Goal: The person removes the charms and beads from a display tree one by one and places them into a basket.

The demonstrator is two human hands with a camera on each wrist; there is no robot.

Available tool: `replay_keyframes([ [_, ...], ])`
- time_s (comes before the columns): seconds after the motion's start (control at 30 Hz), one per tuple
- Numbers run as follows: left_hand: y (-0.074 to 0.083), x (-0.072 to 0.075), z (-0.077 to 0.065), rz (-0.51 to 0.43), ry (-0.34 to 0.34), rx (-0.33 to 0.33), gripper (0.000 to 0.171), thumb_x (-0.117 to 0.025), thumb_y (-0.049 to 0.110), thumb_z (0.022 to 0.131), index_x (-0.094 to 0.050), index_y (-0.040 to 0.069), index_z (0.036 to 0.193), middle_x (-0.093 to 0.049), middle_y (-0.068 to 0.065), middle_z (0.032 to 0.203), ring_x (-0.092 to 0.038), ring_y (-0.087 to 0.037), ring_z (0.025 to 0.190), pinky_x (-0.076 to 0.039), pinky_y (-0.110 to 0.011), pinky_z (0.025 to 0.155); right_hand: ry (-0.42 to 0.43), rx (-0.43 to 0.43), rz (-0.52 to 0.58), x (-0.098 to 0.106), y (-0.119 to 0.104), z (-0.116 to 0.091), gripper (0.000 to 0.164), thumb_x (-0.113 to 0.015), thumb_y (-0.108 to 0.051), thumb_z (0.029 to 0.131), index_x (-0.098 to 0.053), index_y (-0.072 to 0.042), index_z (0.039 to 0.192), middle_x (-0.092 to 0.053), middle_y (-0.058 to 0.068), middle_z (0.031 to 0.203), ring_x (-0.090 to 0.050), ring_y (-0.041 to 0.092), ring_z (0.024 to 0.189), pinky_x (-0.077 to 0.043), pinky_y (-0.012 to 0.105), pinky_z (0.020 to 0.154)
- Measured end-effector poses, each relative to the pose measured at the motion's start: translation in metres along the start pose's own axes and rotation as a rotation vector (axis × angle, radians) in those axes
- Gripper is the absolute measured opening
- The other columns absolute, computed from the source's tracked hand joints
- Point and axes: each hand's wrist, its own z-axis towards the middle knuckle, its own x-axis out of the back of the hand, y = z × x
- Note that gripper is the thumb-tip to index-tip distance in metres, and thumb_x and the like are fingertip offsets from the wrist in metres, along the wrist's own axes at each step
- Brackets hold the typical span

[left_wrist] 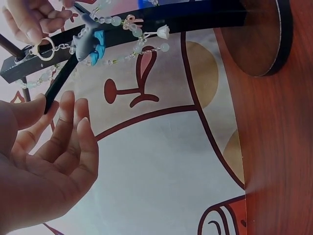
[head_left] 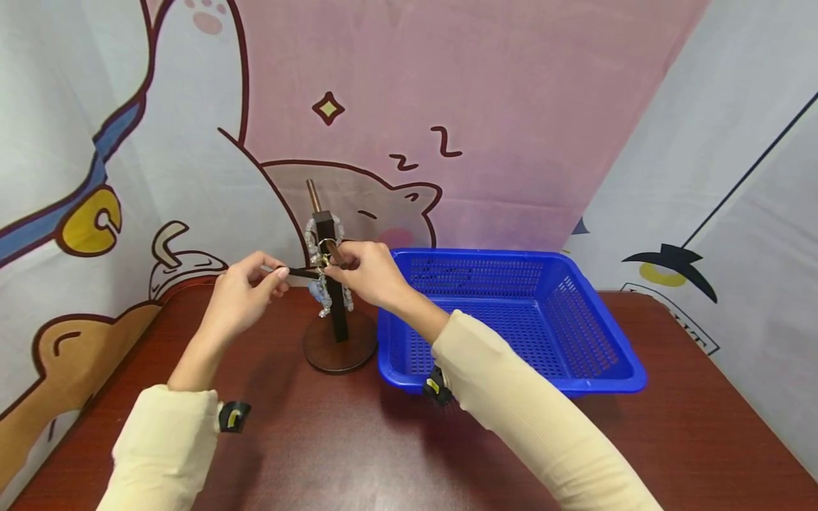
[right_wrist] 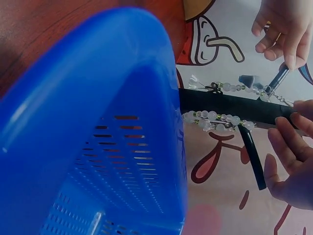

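A dark wooden stand [head_left: 341, 339] with a round base and crossing pegs holds beaded strands [right_wrist: 215, 116] of clear and white beads. My left hand [head_left: 239, 291] pinches the outer end of a black peg [left_wrist: 61, 84] between thumb and index finger, its other fingers loosely bent. Up at the post, my right hand [head_left: 367, 270] pinches the gold ring clasp [left_wrist: 46, 49] of a beaded strap, beside a brown peg [head_left: 334, 251]. From that clasp hang a short chain and a grey-and-blue dolphin-like charm [left_wrist: 87, 44]. A white flower charm [left_wrist: 163, 32] dangles lower down.
A blue perforated plastic basket [head_left: 511, 387] stands right of the stand, under my right forearm, its near left corner close to the round base. The reddish-brown table [head_left: 319, 440] ends against a cartoon-printed cloth [head_left: 511, 128] behind.
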Motion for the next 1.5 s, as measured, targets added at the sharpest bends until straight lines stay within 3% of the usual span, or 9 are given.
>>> replay_keyframes([
  [0.2, 0.000, 0.000, 0.000, -0.008, -0.005, 0.006, 0.016, -0.055, 0.018, 0.093, -0.062, 0.004, 0.097, -0.065, -0.010, 0.072, -0.057, -0.013, 0.063, -0.041, -0.026, 0.054, -0.009, -0.008, 0.028, 0.002, 0.002, 0.000, 0.010, -0.069, -0.011, 0.079, -0.063, -0.008, 0.072, -0.060, -0.003, 0.064, -0.048, 0.002, 0.056, -0.038, 0.018, 0.054],
  [0.5, 0.000, 0.000, 0.001, -0.013, -0.011, 0.007, 0.017, -0.054, 0.018, 0.093, -0.061, 0.003, 0.098, -0.065, -0.010, 0.072, -0.057, -0.015, 0.064, -0.042, -0.027, 0.055, -0.073, -0.024, 0.195, 0.011, 0.004, -0.002, 0.002, -0.066, -0.007, 0.078, -0.065, -0.005, 0.077, -0.062, 0.000, 0.068, -0.051, 0.003, 0.059, -0.042, 0.019, 0.056],
  [0.87, 0.001, 0.000, 0.000, -0.021, -0.019, 0.008, 0.017, -0.054, 0.018, 0.093, -0.061, 0.003, 0.097, -0.065, -0.011, 0.073, -0.058, -0.018, 0.065, -0.042, -0.026, 0.054, -0.161, -0.027, 0.346, 0.030, 0.007, -0.009, 0.005, -0.064, 0.001, 0.075, -0.064, 0.001, 0.080, -0.060, 0.002, 0.069, -0.052, 0.007, 0.063, -0.042, 0.021, 0.060],
  [1.07, 0.000, 0.000, 0.000, -0.027, -0.022, 0.013, 0.017, -0.054, 0.018, 0.094, -0.060, 0.003, 0.098, -0.065, -0.011, 0.072, -0.060, -0.027, 0.069, -0.042, -0.026, 0.054, -0.210, -0.023, 0.395, 0.038, 0.003, -0.013, 0.005, -0.063, 0.003, 0.074, -0.063, 0.002, 0.079, -0.060, 0.002, 0.068, -0.055, 0.010, 0.062, -0.044, 0.023, 0.060],
  [1.3, 0.000, 0.000, 0.000, -0.034, -0.040, 0.015, 0.017, -0.053, 0.017, 0.094, -0.060, 0.002, 0.099, -0.065, -0.013, 0.074, -0.058, -0.016, 0.064, -0.043, -0.024, 0.055, -0.230, -0.018, 0.405, 0.045, 0.000, -0.019, 0.007, -0.066, 0.001, 0.075, -0.064, 0.003, 0.081, -0.062, 0.002, 0.070, -0.055, 0.009, 0.065, -0.043, 0.023, 0.063],
  [1.5, 0.001, 0.001, -0.001, -0.042, -0.056, 0.026, 0.018, -0.052, 0.018, 0.094, -0.059, 0.002, 0.101, -0.065, -0.013, 0.075, -0.059, -0.020, 0.067, -0.044, -0.025, 0.056, -0.246, -0.016, 0.442, 0.052, -0.003, -0.025, 0.007, -0.066, 0.002, 0.076, -0.063, 0.005, 0.082, -0.063, 0.005, 0.072, -0.056, 0.011, 0.065, -0.044, 0.025, 0.063],
])
